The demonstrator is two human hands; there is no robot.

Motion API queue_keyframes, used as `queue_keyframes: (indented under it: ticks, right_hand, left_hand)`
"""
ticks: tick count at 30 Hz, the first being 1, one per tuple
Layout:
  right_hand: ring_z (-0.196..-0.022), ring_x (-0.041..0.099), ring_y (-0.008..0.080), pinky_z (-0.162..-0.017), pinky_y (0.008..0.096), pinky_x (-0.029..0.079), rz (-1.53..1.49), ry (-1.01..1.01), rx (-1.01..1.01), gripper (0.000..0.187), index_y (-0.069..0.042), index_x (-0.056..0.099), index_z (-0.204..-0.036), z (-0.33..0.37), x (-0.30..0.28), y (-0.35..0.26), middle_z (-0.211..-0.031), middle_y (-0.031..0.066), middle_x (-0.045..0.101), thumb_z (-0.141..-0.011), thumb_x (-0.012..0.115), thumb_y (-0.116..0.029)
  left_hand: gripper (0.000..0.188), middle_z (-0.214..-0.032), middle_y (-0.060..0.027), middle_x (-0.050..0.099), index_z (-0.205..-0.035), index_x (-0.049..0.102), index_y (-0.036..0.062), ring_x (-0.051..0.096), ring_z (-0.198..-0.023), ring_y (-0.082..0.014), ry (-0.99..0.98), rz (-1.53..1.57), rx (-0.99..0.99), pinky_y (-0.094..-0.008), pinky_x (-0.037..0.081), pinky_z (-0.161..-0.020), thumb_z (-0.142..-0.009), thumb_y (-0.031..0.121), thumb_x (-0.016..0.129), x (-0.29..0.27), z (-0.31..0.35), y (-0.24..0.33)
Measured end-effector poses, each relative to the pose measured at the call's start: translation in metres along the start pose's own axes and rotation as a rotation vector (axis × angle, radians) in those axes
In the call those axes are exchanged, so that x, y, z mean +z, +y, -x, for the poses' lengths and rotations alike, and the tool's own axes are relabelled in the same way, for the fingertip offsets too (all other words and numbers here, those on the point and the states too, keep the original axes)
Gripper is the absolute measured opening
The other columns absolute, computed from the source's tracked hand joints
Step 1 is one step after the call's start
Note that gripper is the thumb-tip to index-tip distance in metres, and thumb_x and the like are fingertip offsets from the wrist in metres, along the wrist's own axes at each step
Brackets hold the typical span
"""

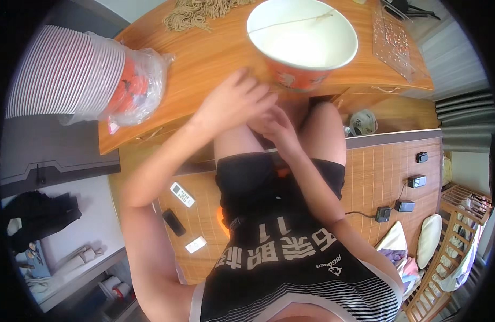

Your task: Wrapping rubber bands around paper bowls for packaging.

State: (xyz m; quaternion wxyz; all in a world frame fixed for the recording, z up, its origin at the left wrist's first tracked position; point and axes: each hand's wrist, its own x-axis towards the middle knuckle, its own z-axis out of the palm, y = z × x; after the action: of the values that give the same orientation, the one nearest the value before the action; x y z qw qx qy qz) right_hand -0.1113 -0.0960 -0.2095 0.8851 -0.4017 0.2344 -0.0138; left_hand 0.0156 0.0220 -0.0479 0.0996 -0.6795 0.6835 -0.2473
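Observation:
Just in front of the table edge, my left hand [238, 97] and my right hand [275, 122] meet over my lap. The left one is curled with its knuckles up and covers part of the right one's fingers. Both look closed, and whatever is between their fingertips is hidden. Beyond them a large paper tub [302, 79], white inside and red-orange outside, stands on the table. A thin strand of twine [296, 22] lies across its mouth. At the far edge is a heap of tan twine [196, 15].
A long stack of nested paper tubs [70, 75] in clear plastic lies at the left. A speckled clear sheet [391, 43] is at the right of the wooden table [204, 53]. Around my seat lie a white remote [182, 194], a dark phone [174, 222] and several small black devices [417, 181].

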Motion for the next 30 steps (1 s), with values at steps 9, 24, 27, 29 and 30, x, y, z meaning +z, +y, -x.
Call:
queue_keyframes:
  ticks: [9, 24, 27, 29, 30]
  right_hand:
    - [-0.088, 0.06, 0.0081, -0.075, 0.0238, 0.05, 0.471, -0.144, -0.394, 0.029, -0.007, 0.061, -0.123, 0.018, 0.01, -0.023, -0.11, 0.0009, 0.064, -0.094, 0.063, -0.007]
    - [-0.067, 0.064, 0.0181, -0.061, 0.0274, 0.052, 0.902, 0.103, -0.946, 0.032, -0.007, 0.072, -0.112, 0.07, 0.098, -0.113, -0.092, 0.0059, 0.073, -0.082, 0.082, -0.012]
    - [-0.069, 0.064, 0.02, -0.062, 0.0295, 0.052, 0.977, 0.13, -1.066, 0.021, -0.006, 0.075, -0.103, 0.071, 0.1, -0.118, -0.082, 0.0056, 0.072, -0.083, 0.079, -0.008]
    - [-0.07, 0.064, 0.0205, -0.064, 0.0304, 0.053, 1.102, 0.103, -1.126, 0.023, -0.008, 0.075, -0.103, 0.076, 0.102, -0.131, -0.083, 0.0055, 0.073, -0.08, 0.078, -0.007]
    - [-0.07, 0.064, 0.0209, -0.065, 0.0313, 0.053, 1.223, 0.078, -1.186, 0.026, -0.009, 0.075, -0.104, 0.077, 0.103, -0.136, -0.085, 0.0054, 0.073, -0.078, 0.078, -0.006]
  left_hand:
    - [0.015, -0.086, -0.0009, 0.065, -0.095, 0.07, 0.0097, 0.062, -0.09, -0.0185, 0.135, 0.234, -0.187, -0.036, 0.048, -0.09, -0.081, 0.015, 0.07, -0.004, 0.021, -0.009]
    - [0.01, -0.079, -0.0037, 0.069, -0.086, 0.07, 0.0076, 0.061, -0.072, -0.0207, 0.491, 0.471, -0.457, -0.0378, 0.046, -0.086, -0.081, 0.009, 0.079, -0.054, 0.03, -0.018]
    - [0.014, -0.083, -0.004, 0.07, -0.09, 0.071, 0.0083, 0.063, -0.074, -0.0207, 0.436, 0.499, -0.472, -0.0378, 0.044, -0.089, -0.08, 0.012, 0.08, -0.053, 0.037, -0.019]
    - [0.02, -0.089, -0.0044, 0.072, -0.095, 0.072, 0.0086, 0.064, -0.078, -0.021, 0.381, 0.518, -0.488, -0.0383, 0.043, -0.091, -0.079, 0.016, 0.082, -0.054, 0.04, -0.018]
    - [0.033, -0.096, -0.0048, 0.073, -0.105, 0.071, 0.009, 0.067, -0.085, -0.0213, 0.362, 0.536, -0.509, -0.0407, 0.04, -0.099, -0.077, 0.02, 0.084, -0.059, 0.038, -0.017]
